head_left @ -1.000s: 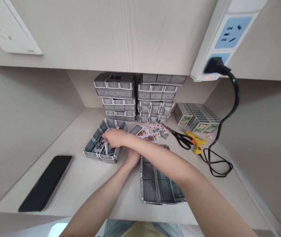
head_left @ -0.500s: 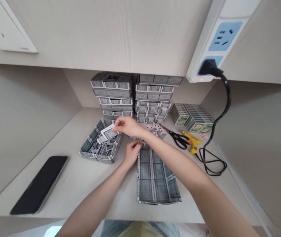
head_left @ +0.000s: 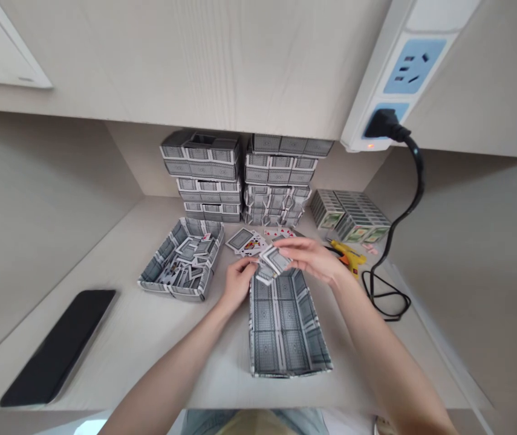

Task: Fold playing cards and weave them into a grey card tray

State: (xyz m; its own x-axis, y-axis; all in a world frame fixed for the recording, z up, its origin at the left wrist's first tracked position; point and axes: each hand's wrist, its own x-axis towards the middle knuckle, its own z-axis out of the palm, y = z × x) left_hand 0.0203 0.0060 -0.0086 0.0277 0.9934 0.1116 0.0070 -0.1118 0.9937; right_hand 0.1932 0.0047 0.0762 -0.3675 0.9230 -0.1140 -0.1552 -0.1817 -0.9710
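A long open box made of grey-backed playing cards lies in front of me. My left hand is closed at its far left corner, thumb and fingers pinching the rim. Above the far end of this box, my right hand holds a few playing cards between thumb and fingers, backs showing. On the left stands a second card box with many folded card pieces jumbled inside. Loose cards, some face up, lie on the table just beyond my hands.
Finished-looking card boxes are stacked at the back in two columns. To the right are boxed card packs, a yellow glue gun and its black cord. A black phone lies at left. A power strip hangs above.
My right hand has moved right, from above the left box to the far end of the front box, carrying cards. My left hand stays at the corner. The view shifted slightly.
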